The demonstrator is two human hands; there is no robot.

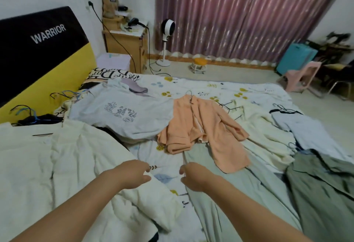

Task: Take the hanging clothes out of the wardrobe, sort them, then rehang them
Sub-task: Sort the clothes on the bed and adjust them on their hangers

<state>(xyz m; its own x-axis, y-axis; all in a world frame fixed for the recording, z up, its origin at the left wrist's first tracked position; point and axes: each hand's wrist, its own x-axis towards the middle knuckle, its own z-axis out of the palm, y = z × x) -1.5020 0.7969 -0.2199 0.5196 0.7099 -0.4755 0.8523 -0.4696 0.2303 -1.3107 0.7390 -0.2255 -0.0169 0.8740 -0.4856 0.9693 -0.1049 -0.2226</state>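
Both hands reach out over the near edge of the bed (193, 86), which is spread with a white sheet printed with leaves. The left hand (133, 172) hovers at the edge of a cream padded jacket (63, 167) lying along the bed's near left side; its fingers are loosely curled and hold nothing. The right hand (194, 177) sits just over the near end of a pale green garment (239, 188), fingers bent downward at the cloth; whether they pinch it I cannot tell. The peach jacket (206, 126) lies just beyond the fingers, mid-bed, open-fronted and rumpled, on a wire hanger (189, 95). A grey printed T-shirt (122, 113) lies to its left, an olive garment (321, 188) at the right edge.
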